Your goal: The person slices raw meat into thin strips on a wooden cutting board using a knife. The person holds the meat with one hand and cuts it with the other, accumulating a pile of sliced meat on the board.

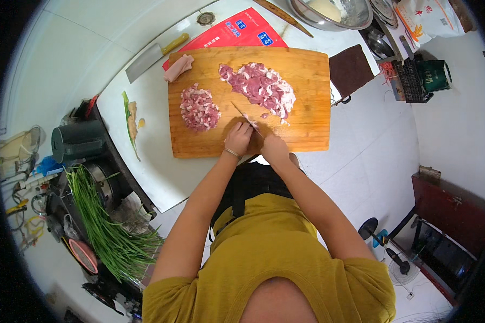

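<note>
My right hand (275, 149) is closed around the handle of a kitchen knife (238, 109), whose narrow blade slants up and left over the wooden cutting board (310, 107). Beside the blade, my left hand (238, 138) presses curled fingers on a small piece of meat (251, 123), mostly hidden by the fingers and knife. Farther up the board spreads a pile of sliced pink meat (261, 89) with white fat. A heap of finely diced meat (198, 109) sits to the left. At the board's upper left corner lies a pale uncut piece (179, 68).
A cleaver (148, 60) with a yellow handle lies beyond the board, near a red sheet (229, 37). Ginger (132, 121) and a green onion stalk rest at left. A steel bowl (350, 16) stands at the far right. Long green stalks (102, 226) lie on the lower left.
</note>
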### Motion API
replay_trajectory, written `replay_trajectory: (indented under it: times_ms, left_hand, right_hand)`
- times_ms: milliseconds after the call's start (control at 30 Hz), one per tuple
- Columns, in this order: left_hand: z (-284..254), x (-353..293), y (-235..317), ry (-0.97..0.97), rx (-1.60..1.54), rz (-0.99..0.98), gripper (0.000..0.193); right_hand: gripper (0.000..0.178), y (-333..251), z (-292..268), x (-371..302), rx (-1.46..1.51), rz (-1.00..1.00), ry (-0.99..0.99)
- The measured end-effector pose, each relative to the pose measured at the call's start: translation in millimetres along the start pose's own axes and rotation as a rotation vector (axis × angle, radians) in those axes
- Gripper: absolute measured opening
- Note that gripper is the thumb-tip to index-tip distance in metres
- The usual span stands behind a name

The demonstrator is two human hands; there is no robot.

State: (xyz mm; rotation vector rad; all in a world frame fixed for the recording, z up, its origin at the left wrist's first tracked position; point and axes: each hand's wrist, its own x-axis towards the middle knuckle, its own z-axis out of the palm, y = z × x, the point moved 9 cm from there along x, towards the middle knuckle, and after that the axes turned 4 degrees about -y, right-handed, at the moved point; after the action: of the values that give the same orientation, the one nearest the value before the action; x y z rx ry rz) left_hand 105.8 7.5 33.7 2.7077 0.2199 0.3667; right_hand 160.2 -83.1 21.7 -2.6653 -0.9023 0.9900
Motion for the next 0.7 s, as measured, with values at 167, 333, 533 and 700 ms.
replay_trajectory:
  times_ms: [167, 333, 533, 700]
  left_hand:
    - [9, -1, -3, -0.072, 0.023, 0.02, 0.02]
    - [2, -2, -2, -0.086, 0.068, -0.05, 0.021]
    - [-12, 2, 3, -0.056, -0.06, 0.152, 0.025]
    - [-25, -3, 0, -0.055, 0.04, 0.119, 0.023]
  right_hand:
    - [0.018, -17, -6, 14, -0.033, 0.032, -0.099]
    - [0.025, 22, 3, -10, 0.044, 0.123, -0.13]
    - [0.02, 6, -27, 8, 0.106, 0.065, -0.016]
    - [0.016, 4, -38, 3, 0.095, -0.011, 0.1]
